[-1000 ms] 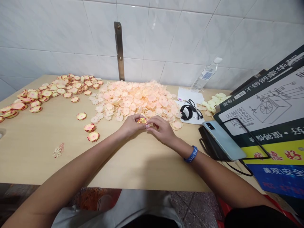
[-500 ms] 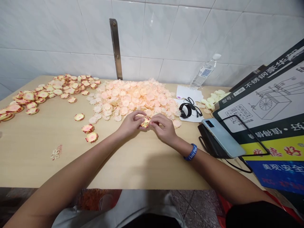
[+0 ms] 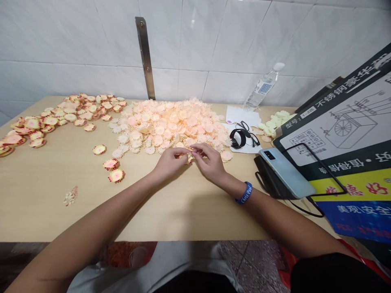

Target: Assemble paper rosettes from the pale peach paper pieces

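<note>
Worktop (image 3: 55,171): pale, smooth, faint wood look, near edge straight. Set against a wall (image 3: 100,36) of glossy whitish tiles with grey veining. Metal strip (image 3: 145,59), narrow, brownish grey, bolted, leaning slightly against the tiles behind the worktop. Speckled dark floor (image 3: 256,264) below; red plastic at lower right.

Left hand (image 3: 171,163) and right hand (image 3: 210,163) meet over the middle of the worktop, just in front of the pink pile (image 3: 174,122). Fingers of each drawn together, thumb and forefinger pinching one small flower (image 3: 190,158) between the two hands; yellowish, mostly hidden by the fingertips. Blue wristband (image 3: 244,193), white lettering, on the right wrist.

Pink pile: thin, flat rosettes, jagged rims, heaped and overlapping, paler at its left fringe. Farther left, a long spread of red-edged flowers (image 3: 70,117), cream, layered, round; three more lie apart, nearer the left forearm. Small cream scraps (image 3: 71,196) closer to the near edge.

Right side: clear ridged bottle (image 3: 261,89), tilted, by white paper (image 3: 236,115). Thin-framed glasses (image 3: 254,139) beside a black band (image 3: 238,138). Pale blue phone (image 3: 287,173), glossy, on a black case (image 3: 269,179). Large printed carton (image 3: 345,130) slants alongside.
</note>
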### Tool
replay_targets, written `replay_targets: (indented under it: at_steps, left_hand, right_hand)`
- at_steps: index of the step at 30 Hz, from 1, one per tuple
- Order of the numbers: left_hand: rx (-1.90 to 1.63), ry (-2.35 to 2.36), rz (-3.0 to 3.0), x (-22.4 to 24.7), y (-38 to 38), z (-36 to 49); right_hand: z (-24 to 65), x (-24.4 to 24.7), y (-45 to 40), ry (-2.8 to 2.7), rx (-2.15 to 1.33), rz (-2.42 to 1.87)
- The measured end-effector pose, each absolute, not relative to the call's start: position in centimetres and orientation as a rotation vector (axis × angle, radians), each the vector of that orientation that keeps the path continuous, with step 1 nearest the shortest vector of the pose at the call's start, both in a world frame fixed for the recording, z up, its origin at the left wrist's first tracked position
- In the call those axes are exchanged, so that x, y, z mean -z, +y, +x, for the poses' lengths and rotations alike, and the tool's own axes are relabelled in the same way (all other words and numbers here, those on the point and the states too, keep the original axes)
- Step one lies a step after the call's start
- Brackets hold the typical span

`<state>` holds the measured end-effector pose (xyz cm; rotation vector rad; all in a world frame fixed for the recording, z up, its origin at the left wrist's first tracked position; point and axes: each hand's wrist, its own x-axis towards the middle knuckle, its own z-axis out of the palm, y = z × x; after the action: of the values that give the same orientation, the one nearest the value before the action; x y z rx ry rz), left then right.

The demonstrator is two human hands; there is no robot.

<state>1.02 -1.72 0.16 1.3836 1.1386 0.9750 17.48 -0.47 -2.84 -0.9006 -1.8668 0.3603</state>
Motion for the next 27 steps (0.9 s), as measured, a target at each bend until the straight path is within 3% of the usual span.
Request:
replay_targets:
  at_steps: [27]
  left_hand:
    - [-0.936, 1.276, 1.350, -0.4, -0.6, 0.1]
  right_hand:
    - [17.8, 3.1, -0.1, -1.899, -0.352, -0.850]
